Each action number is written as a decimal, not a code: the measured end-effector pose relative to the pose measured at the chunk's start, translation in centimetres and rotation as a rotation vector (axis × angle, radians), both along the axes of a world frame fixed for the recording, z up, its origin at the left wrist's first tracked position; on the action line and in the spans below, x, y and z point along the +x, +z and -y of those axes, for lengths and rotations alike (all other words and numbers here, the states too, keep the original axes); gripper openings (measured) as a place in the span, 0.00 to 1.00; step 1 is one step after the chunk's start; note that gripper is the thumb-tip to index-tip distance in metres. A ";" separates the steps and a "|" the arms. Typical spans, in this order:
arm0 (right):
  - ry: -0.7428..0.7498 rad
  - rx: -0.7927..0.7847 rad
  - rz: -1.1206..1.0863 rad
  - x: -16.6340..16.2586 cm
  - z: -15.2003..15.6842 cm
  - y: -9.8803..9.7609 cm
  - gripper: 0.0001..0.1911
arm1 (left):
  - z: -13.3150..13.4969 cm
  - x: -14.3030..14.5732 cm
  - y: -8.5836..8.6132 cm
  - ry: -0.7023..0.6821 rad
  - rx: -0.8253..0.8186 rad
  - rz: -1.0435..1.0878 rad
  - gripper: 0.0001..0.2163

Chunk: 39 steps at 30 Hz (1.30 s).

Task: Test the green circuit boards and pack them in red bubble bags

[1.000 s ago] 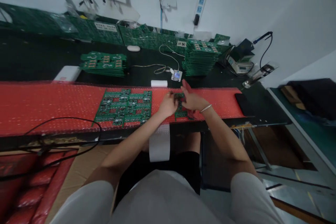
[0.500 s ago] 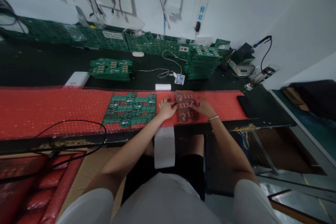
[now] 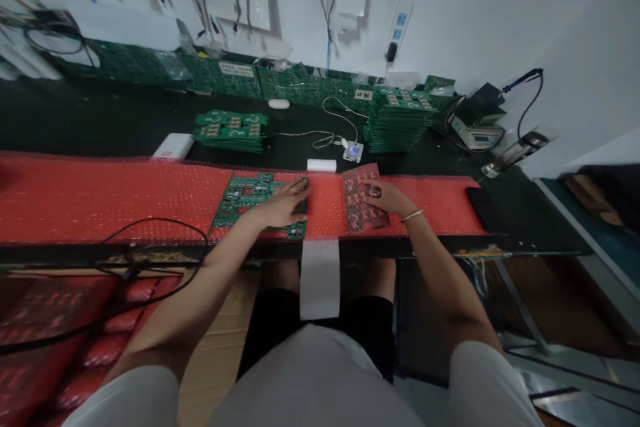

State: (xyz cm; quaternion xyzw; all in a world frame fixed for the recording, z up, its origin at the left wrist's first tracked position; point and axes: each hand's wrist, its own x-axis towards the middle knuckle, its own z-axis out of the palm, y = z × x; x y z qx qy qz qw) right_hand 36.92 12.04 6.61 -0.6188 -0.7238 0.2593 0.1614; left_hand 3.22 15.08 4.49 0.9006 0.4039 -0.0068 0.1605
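My left hand (image 3: 286,205) reaches over the right part of a green circuit board panel (image 3: 240,197) lying on red bubble wrap (image 3: 150,200). Its fingers are spread along the panel's right edge, and part of the panel is hidden beneath it. My right hand (image 3: 393,199) has its thumb and fingers on a circuit board wrapped in red bubble wrap (image 3: 357,210), which sits slightly turned on the sheet. Between the two hands a bare stretch of red wrap shows. A white strip (image 3: 320,280) hangs from the table's front edge toward my lap.
Behind stand a low stack of green boards (image 3: 230,130) and a taller stack (image 3: 400,121). A white box (image 3: 173,146), a small lit device (image 3: 353,151) and a black phone-like slab (image 3: 484,209) lie nearby. A black cable (image 3: 207,240) loops over the front edge at left.
My left hand has left the wrapped board and moved left onto the green panel. The wrapped board has turned slightly under my right hand. The camera view has shifted.
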 end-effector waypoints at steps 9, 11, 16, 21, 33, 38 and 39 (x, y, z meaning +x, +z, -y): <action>0.008 0.013 0.232 -1.9 0.2 2.2 0.30 | 0.7 -1.3 -1.3 -0.030 -0.070 -0.054 0.52; 0.020 0.020 0.291 -2.4 0.2 2.7 0.29 | 0.7 0.8 -1.6 -0.019 -0.067 -0.021 0.53; 0.083 0.041 0.428 -4.2 -0.1 3.9 0.28 | 0.3 3.5 -1.9 -0.035 -0.040 0.044 0.52; 0.115 0.022 0.492 -5.4 -0.1 4.9 0.25 | 0.4 2.8 -1.8 -0.135 -0.088 0.094 0.51; 0.143 -0.038 0.708 -9.0 0.0 6.7 0.20 | -0.5 3.8 -2.2 -0.168 -0.104 0.150 0.51; 0.289 -0.051 0.696 -13.1 -0.9 7.7 0.21 | -1.2 2.7 -2.8 -0.186 -0.107 0.288 0.46; 0.317 -0.055 0.650 -13.9 -1.1 7.6 0.24 | -1.3 2.2 -2.8 -0.119 -0.079 0.349 0.40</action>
